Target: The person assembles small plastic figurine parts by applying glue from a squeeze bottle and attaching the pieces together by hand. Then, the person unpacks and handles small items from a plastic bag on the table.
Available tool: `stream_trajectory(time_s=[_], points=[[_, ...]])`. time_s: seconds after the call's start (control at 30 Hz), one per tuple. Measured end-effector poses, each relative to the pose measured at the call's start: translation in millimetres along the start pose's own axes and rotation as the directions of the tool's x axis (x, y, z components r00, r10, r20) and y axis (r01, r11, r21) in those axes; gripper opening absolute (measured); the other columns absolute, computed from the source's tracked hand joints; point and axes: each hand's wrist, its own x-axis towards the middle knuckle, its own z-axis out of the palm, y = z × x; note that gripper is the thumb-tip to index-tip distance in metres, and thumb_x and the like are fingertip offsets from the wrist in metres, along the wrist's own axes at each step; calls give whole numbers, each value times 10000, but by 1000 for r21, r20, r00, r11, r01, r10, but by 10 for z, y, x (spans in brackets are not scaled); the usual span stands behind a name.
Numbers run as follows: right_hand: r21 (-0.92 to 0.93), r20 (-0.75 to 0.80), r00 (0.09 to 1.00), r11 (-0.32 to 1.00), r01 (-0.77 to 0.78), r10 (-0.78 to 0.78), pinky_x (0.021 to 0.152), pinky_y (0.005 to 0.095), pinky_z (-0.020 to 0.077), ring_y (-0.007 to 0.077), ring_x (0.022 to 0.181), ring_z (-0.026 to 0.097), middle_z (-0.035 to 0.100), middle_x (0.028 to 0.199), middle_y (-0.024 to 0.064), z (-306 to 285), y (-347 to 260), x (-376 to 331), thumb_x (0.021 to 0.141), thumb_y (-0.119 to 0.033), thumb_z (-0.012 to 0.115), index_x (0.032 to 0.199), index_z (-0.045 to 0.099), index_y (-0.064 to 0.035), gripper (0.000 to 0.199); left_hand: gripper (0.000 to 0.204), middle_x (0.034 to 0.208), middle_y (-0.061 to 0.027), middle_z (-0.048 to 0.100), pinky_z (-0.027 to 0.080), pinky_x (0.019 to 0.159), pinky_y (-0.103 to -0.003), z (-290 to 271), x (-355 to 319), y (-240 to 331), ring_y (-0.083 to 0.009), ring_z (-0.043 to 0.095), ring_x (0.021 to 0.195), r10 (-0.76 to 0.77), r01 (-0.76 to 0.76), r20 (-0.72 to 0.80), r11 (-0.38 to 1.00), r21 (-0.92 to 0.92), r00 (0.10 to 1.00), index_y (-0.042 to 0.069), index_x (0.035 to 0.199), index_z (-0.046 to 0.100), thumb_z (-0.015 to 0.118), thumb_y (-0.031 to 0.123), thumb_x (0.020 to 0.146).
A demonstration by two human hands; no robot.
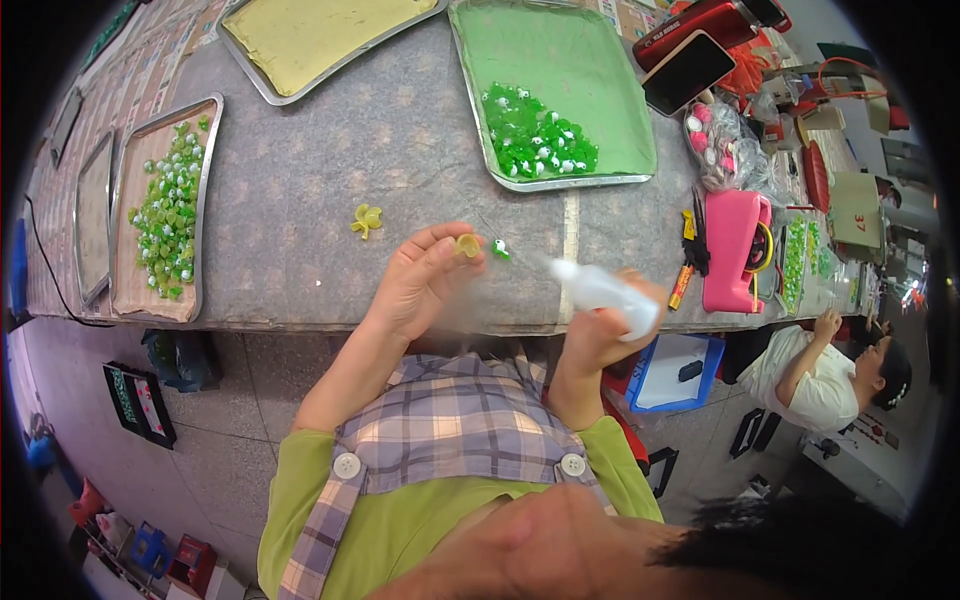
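Note:
My left hand (425, 275) pinches a small yellow-green plastic piece (467, 245) between thumb and fingertips above the grey table's front edge. My right hand (600, 325) grips a white squeeze bottle (600, 290) whose nozzle points left toward that piece. A tiny green and white bead (500, 249) lies on the table just right of the held piece. Another yellow-green flower-shaped piece (367, 219) lies on the table (320, 170) further left.
A green-lined metal tray (590, 60) holds several green beads (535, 135). A tray (160, 215) at left holds light green pieces. A yellow-lined tray (310, 35) is at the back. A pink tape dispenser (735, 250), a phone (688, 70) and bags lie right. A seated person (830, 375) is at lower right.

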Motion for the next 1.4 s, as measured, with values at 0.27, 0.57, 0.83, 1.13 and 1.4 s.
stream_trajectory(time_s=[0.27, 0.57, 0.83, 1.13, 1.4], points=[[31, -122, 896, 904, -425, 426, 625, 240, 436, 125, 718, 525, 533, 851, 90, -466, 514, 525, 763, -117, 582, 992, 414, 9, 311, 234, 943, -117, 563, 489, 745, -289, -63, 23, 99, -170, 573, 829, 88, -89, -100, 996, -3, 991, 3, 1004, 500, 517, 137, 813], [-394, -32, 905, 827, -402, 424, 766, 292, 411, 180, 873, 527, 545, 987, 99, -785, 910, 479, 734, -93, 610, 1024, 449, 30, 355, 224, 938, -118, 564, 489, 744, -290, -61, 31, 100, -169, 574, 825, 98, -100, -119, 995, -5, 988, 4, 996, 502, 507, 141, 820], [-410, 649, 744, 897, 167, 158, 686, 331, 406, 244, 793, 508, 548, 871, 79, -42, 220, 83, 626, -78, 653, 883, 589, -59, 265, 228, 935, -117, 564, 488, 747, -291, -106, 63, 66, -174, 573, 836, 71, -75, -123, 997, -27, 990, 6, 1002, 499, 508, 143, 820], [-394, 586, 810, 881, 260, 23, 545, 293, 396, 201, 637, 503, 546, 773, 45, 129, 220, -63, 627, -67, 644, 857, 598, -60, 234, 234, 951, -111, 566, 467, 783, -293, -71, 5, -5, -172, 567, 859, 57, -54, -122, 998, 32, 991, 14, 1012, 502, 525, 128, 808], [-356, 586, 793, 827, 436, -165, 520, 288, 392, 184, 614, 503, 539, 755, 30, 205, -22, 5, 600, -36, 639, 907, 603, -75, 311, 194, 936, -79, 575, 436, 804, -303, 178, -12, -145, -149, 550, 867, 28, -19, -88, 994, 104, 996, 22, 982, 531, 530, 90, 800]])
